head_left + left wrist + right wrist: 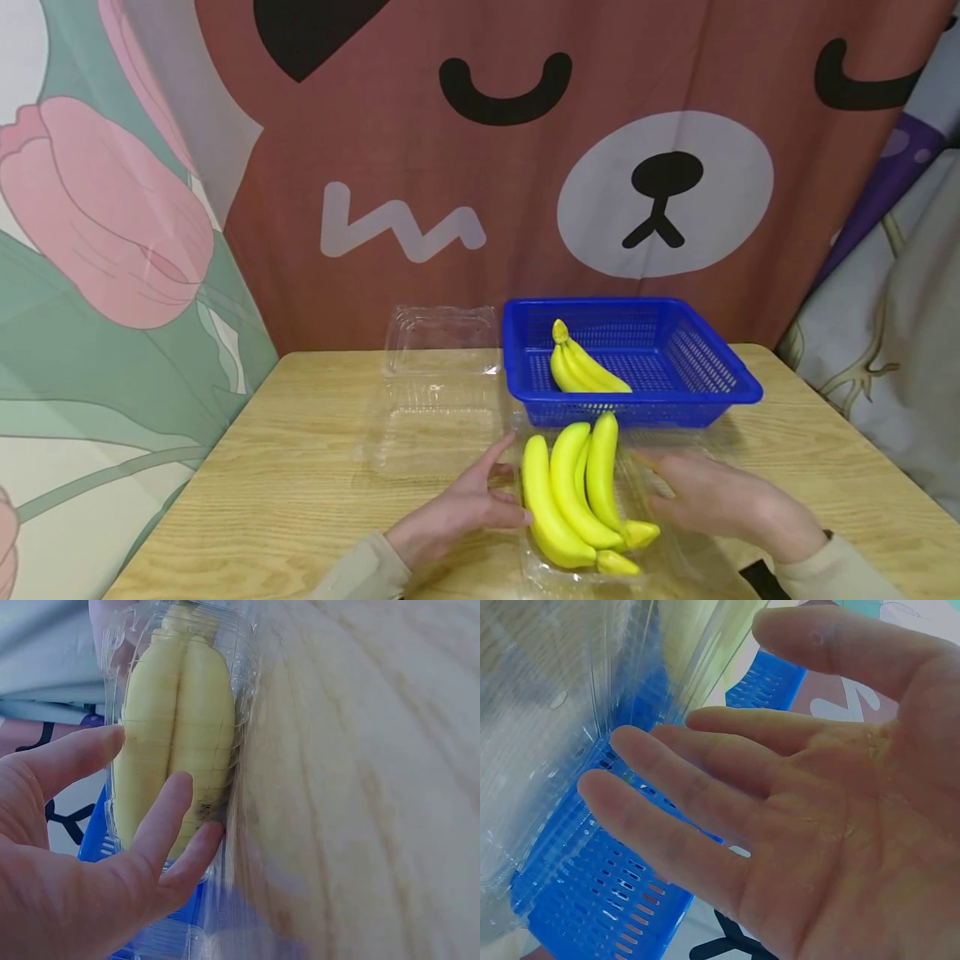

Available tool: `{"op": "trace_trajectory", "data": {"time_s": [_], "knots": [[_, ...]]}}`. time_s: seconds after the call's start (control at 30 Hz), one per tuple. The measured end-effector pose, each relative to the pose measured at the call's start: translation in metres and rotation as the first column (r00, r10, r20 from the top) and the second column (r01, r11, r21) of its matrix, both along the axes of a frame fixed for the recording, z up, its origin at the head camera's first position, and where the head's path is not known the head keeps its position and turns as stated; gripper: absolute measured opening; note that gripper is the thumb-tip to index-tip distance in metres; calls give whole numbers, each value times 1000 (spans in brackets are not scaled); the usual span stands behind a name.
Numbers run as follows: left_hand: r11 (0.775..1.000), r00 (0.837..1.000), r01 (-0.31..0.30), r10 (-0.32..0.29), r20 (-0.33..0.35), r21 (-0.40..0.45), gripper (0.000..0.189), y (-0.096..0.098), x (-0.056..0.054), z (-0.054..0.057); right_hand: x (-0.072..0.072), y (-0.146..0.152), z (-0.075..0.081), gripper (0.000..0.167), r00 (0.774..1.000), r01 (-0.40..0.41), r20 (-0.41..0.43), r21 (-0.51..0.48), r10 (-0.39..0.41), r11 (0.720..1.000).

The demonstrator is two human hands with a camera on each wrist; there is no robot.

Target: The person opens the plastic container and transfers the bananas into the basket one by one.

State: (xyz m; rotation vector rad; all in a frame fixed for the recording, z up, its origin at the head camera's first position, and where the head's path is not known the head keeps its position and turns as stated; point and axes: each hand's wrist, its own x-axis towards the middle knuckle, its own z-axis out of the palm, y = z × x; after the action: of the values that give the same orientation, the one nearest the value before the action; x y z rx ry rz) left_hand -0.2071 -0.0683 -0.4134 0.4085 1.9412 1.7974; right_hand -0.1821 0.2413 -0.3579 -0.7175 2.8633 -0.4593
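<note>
Two bunches of yellow bananas point(573, 500) lie in a see-through plastic clamshell box point(536, 572) at the table's front, stems toward the near right. My left hand point(468, 510) is at the box's left side. In the left wrist view the spread fingers of the left hand point(82, 877) touch the box wall, with the bananas point(180, 712) showing through it. To the right of the box is my right hand point(738, 504), slightly blurred. The right wrist view shows the right hand point(795, 802) with fingers extended, holding nothing, beside the transparent lid point(555, 712).
Behind the box stands a blue plastic basket point(637, 410) with another bunch of bananas point(588, 367) inside. A second transparent clamshell point(438, 433) sits with its lid raised, left of the basket. Printed curtains point(525, 167) hang behind the wooden table point(285, 483).
</note>
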Motion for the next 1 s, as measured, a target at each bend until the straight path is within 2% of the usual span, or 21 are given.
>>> {"op": "trace_trajectory", "data": {"time_s": [0.37, 0.47, 0.57, 0.73, 0.93, 1.0], "knots": [[1000, 1000, -4, 4, -3, 9, 108, 1, -2, -3, -4, 0, -2, 56, 997, 55, 61, -29, -53, 998], [1000, 1000, -7, 7, -1, 6, 108, 1, -1, -3, -4, 0, -2, 52, 999, 42, 3, -49, -42, 998], [1000, 1000, -6, 6, 1, 11, 109, 1, -1, -3, -1, -6, 1, 50, 995, 60, -79, -82, -67, 995], [999, 1000, 4, -4, 4, 49, 109, 1, -1, -2, 11, -29, 10, 63, 973, 112, -190, -86, -127, 990], [999, 1000, 10, -11, 2, 47, 108, 1, -1, -1, 30, -55, 9, 66, 965, 71, -247, -61, -84, 996], [999, 1000, 12, -12, 7, 53, 108, 2, -1, -1, 33, -61, 7, 67, 972, 57, -224, -52, -68, 997]]}}
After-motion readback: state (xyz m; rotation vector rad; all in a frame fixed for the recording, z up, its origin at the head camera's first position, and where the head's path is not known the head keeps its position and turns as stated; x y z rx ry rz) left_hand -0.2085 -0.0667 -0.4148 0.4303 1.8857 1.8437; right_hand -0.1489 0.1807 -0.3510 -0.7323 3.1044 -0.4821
